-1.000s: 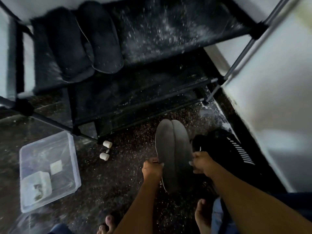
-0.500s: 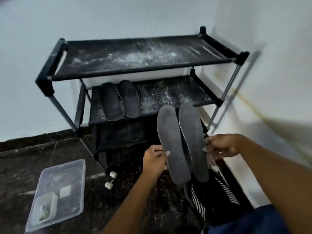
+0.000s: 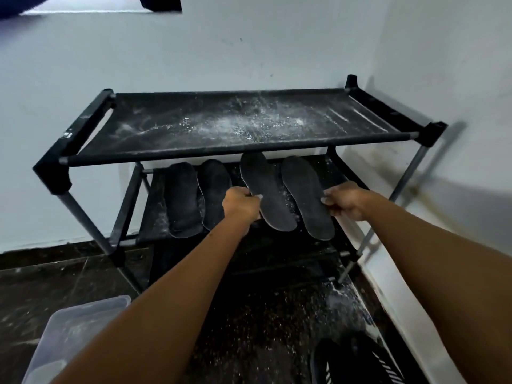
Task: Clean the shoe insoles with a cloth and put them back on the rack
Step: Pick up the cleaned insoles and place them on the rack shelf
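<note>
We pinch one insole in each hand, left hand [image 3: 241, 204] on the left insole [image 3: 266, 191], right hand [image 3: 343, 200] on the right insole [image 3: 307, 195], toes aimed into the rack [image 3: 83, 131]'s middle shelf beside the shelved pair [image 3: 197, 197], probably for side-by-side placement. Our fingertips hide underneath; no cloth shows.

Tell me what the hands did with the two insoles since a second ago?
The left hand and right hand carried the two held insoles up from near the floor to the rack's middle shelf, each hand still gripping one. The other pair of insoles stayed on that shelf.
</note>
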`<state>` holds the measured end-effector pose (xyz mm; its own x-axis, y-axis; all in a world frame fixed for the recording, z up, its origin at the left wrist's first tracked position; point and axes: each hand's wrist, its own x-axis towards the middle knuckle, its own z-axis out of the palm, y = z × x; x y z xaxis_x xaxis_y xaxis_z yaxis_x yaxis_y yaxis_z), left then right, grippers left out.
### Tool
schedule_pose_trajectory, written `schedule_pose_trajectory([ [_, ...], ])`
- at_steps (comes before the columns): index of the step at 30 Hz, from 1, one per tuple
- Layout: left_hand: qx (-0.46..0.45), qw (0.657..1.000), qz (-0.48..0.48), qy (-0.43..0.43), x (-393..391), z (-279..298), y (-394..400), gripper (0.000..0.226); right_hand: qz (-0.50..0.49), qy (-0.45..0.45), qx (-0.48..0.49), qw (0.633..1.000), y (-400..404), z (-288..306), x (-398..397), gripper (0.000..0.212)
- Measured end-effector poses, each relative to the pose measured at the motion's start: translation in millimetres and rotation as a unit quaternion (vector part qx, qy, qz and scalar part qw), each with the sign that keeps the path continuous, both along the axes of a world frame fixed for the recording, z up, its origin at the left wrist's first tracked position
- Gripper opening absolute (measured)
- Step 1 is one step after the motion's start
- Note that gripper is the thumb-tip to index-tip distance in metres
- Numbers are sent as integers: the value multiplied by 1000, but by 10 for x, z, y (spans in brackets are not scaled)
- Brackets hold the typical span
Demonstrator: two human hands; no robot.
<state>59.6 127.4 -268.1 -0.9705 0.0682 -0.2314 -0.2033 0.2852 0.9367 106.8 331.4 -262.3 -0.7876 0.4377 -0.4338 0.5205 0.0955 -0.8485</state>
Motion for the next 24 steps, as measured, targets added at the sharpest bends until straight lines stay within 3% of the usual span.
schedule_pose_trajectory([
  [4, -36, 999, 18, -5, -320, -87, 88, 32, -15, 33, 42, 998, 58, -122, -359, 24],
  [8, -56, 998, 2, -18, -492, -227, 144, 10, -25, 31, 91, 995, 108, -252, -577, 17],
  [11, -91, 996, -16, -17, -489, -226, 186, 28, -29, 17, 123, 992, 164, -331, -655, 5],
  [17, -215, 973, -41, 67, -281, -8, 209, 29, 7, 29, 196, 980, 154, -218, -452, 8],
  [20, -301, 933, -39, 192, -51, 103, 264, 43, 0, 80, 316, 945, 236, -124, -105, 19],
  [24, -280, 895, -116, 327, 454, 217, 496, 24, 13, 103, 507, 856, 270, -147, 577, 14],
])
